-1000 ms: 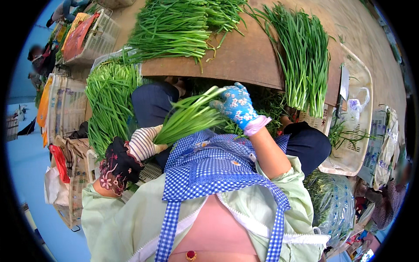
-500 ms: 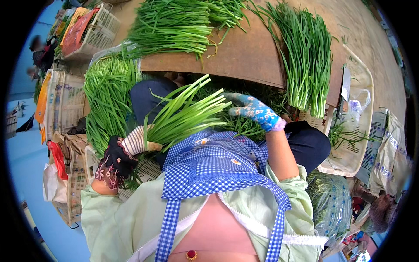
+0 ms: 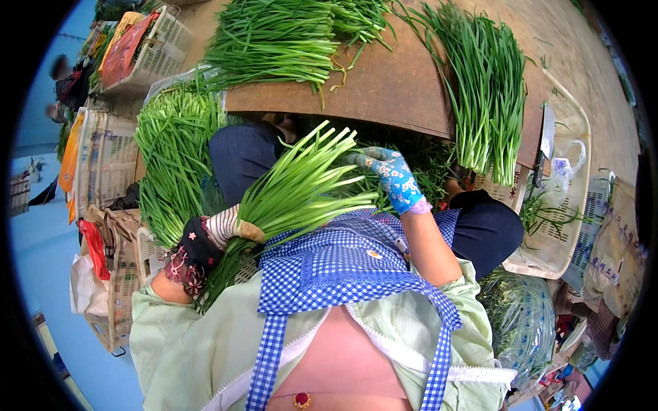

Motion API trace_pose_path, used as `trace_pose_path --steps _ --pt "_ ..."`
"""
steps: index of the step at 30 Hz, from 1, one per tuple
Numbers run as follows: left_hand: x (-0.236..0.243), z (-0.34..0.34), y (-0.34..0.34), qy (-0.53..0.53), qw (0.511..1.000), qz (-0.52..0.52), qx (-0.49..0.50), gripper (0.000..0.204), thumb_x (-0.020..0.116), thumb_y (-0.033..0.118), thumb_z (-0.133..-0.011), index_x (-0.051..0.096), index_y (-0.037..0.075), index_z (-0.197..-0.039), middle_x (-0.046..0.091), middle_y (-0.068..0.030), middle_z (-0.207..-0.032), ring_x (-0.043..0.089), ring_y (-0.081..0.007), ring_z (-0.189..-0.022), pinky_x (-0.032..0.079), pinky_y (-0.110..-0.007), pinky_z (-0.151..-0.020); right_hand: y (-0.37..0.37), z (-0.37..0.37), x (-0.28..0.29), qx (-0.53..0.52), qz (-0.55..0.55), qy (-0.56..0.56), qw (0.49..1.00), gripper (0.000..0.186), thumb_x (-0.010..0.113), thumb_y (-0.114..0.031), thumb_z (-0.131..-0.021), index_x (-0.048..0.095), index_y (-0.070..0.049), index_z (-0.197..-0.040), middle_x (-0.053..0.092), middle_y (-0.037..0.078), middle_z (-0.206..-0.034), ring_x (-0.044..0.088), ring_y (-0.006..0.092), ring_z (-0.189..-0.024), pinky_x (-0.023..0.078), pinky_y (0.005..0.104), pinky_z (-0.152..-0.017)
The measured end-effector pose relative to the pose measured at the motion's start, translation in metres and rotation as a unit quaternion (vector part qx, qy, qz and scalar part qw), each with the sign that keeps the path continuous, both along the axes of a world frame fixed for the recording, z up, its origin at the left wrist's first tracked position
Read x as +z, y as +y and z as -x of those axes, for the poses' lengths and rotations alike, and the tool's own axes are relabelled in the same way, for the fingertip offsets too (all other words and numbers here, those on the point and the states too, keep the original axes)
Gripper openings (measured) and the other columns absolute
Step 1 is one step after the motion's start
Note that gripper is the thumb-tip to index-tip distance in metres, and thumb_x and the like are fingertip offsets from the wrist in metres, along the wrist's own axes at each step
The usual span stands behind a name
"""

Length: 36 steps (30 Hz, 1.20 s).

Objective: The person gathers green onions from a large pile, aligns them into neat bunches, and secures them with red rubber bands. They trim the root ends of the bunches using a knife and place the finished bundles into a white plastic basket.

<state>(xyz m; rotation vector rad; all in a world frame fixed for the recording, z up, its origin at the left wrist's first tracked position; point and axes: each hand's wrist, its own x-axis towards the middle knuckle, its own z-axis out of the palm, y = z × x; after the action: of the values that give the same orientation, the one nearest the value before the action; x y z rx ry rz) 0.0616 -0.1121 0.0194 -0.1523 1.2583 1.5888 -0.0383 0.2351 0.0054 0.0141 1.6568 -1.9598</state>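
Observation:
A fanned bunch of garlic chives lies across my lap, its pale stem ends pointing up and to the right. My left hand, in a striped glove with a dark floral cuff, is closed around the bunch, and its leaves hang down below the wrist. My right hand, in a blue flowered glove, is at the right side of the stem ends. Its fingers point left and look pinched together; whatever is between the fingertips is too small to make out.
A brown board ahead carries chive piles and bundles. A cleaver rests at its right edge, beside a cream crate. More chives stand at my left. Loose greens lie under the board.
My left hand has moved slightly right and up with the bunch, which is now spread wider. My right hand has drawn its fingers closer together and turned more upright beside the stem ends.

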Motion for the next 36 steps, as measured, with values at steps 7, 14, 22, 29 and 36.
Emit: trace_pose_path --steps 7,14,22,29,36 --pt "0.042 0.014 0.013 0.121 0.987 0.100 -0.030 0.056 0.071 0.007 -0.072 0.051 0.001 -0.124 0.058 -0.0093 -0.118 0.052 -0.0157 -0.106 0.042 -0.031 -0.091 0.034 0.008 -0.017 0.094 -0.508 0.224 0.826 0.036 0.067 -0.025 -0.074 0.064 -0.009 -0.106 0.064 0.016 -0.103 0.063 0.0287 -0.094 0.049 0.0372 -0.081" --pt "0.071 0.021 0.023 0.071 0.987 0.142 -0.025 0.061 0.071 0.003 -0.069 0.049 0.000 -0.126 0.059 -0.0096 -0.118 0.054 -0.0159 -0.106 0.042 -0.031 -0.092 -0.002 0.019 -0.009 0.099 0.105 0.060 0.988 0.051 0.060 -0.027 -0.083 0.049 0.004 -0.122 0.058 0.011 -0.112 0.054 0.0175 -0.103 0.041 0.0306 -0.093" --pt "0.071 0.023 0.031 0.077 0.986 0.146 -0.034 0.056 0.070 0.002 -0.072 0.050 0.000 -0.124 0.060 -0.0086 -0.117 0.054 -0.0147 -0.106 0.041 -0.030 -0.091 -0.008 0.018 -0.025 0.109 0.205 -0.047 0.972 0.036 0.062 -0.019 -0.082 0.056 -0.003 -0.113 0.060 0.006 -0.105 0.056 0.0152 -0.096 0.044 0.0287 -0.087" --pt "0.068 0.027 0.039 0.100 0.980 0.159 -0.060 0.054 0.071 0.002 -0.071 0.052 -0.001 -0.122 0.061 -0.0079 -0.113 0.055 -0.0125 -0.102 0.044 -0.029 -0.088 -0.017 0.002 -0.025 0.030 0.153 -0.091 0.984 0.026 0.060 -0.012 -0.082 0.060 -0.001 -0.105 0.064 0.007 -0.096 0.060 0.0154 -0.087 0.048 0.0286 -0.080" --pt "0.060 0.024 0.036 0.089 0.981 0.162 -0.052 0.056 0.073 0.004 -0.071 0.051 -0.001 -0.122 0.061 -0.0085 -0.113 0.055 -0.0131 -0.102 0.044 -0.029 -0.089 -0.021 -0.003 -0.017 -0.088 0.035 -0.013 0.995 0.020 0.059 -0.001 -0.079 0.061 0.000 -0.099 0.062 0.004 -0.086 0.058 0.0125 -0.077 0.048 0.0263 -0.071"
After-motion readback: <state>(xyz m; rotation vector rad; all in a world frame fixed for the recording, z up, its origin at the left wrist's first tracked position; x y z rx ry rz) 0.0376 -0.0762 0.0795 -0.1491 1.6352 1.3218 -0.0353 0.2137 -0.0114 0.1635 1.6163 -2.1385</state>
